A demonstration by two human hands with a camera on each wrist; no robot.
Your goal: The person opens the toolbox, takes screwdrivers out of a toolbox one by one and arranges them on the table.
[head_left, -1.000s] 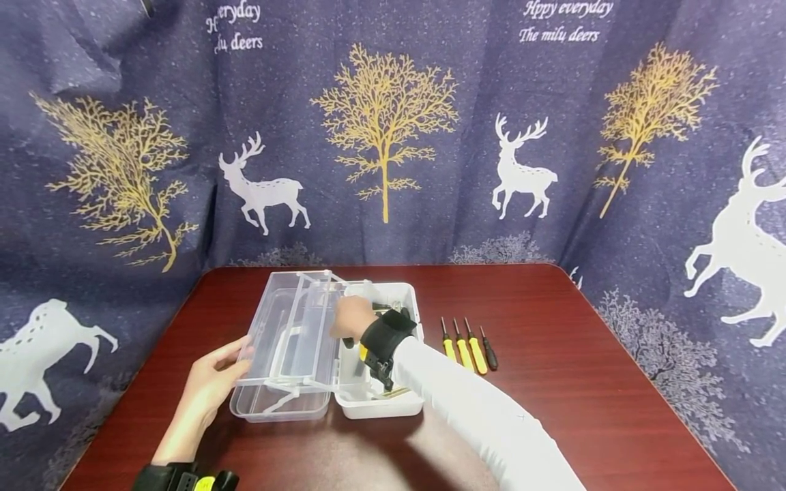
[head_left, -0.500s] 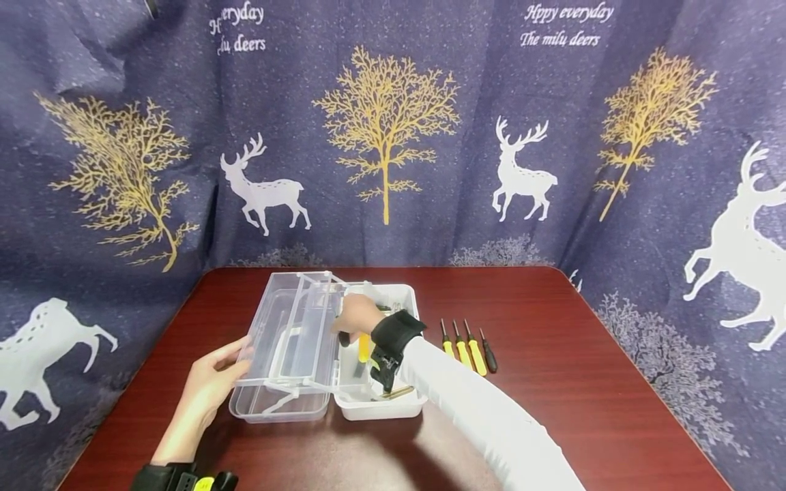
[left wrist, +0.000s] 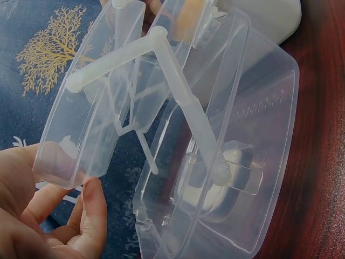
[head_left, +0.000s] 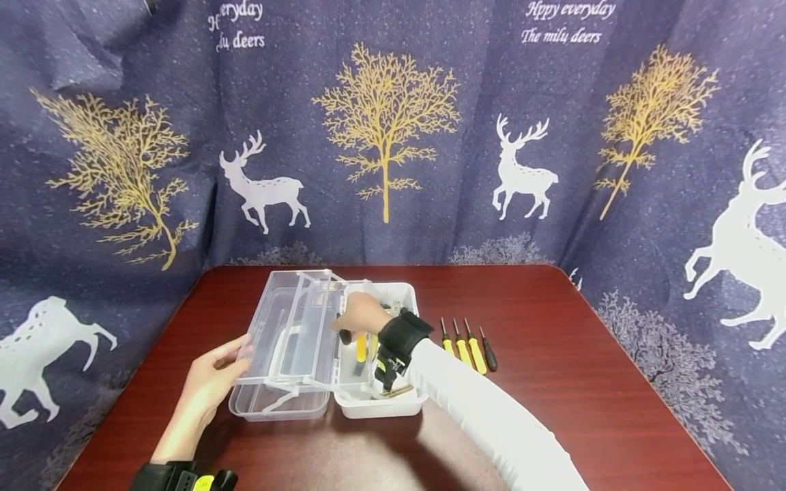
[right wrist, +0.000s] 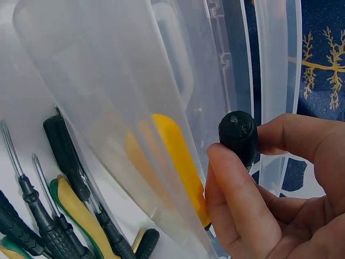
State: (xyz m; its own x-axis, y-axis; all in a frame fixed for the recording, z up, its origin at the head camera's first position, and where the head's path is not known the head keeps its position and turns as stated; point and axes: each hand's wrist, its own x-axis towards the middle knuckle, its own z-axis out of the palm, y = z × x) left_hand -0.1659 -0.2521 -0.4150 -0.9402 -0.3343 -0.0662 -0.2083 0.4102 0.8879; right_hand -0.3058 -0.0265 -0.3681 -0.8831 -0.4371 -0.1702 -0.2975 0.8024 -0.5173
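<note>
A white plastic toolbox (head_left: 402,406) stands open on the dark red table, its clear lid (head_left: 279,344) and clear tray swung out to the left. My right hand (head_left: 359,315) is over the box and pinches the black cap of a yellow-handled screwdriver (right wrist: 178,162), the tool pointing down into the box. My left hand (head_left: 211,378) rests against the left side of the clear lid (left wrist: 226,162), fingers relaxed. Several screwdrivers (right wrist: 59,216) lie in the box bottom.
Several small screwdrivers (head_left: 467,344), yellow and black handled, lie in a row on the table right of the box. A blue curtain with deer and trees hangs close behind and around the table. Bare tabletop (head_left: 583,382) stretches to the right.
My right hand has drawn back slightly, so more of the yellow screwdriver handle shows below it. The left hand and the box have stayed put.
</note>
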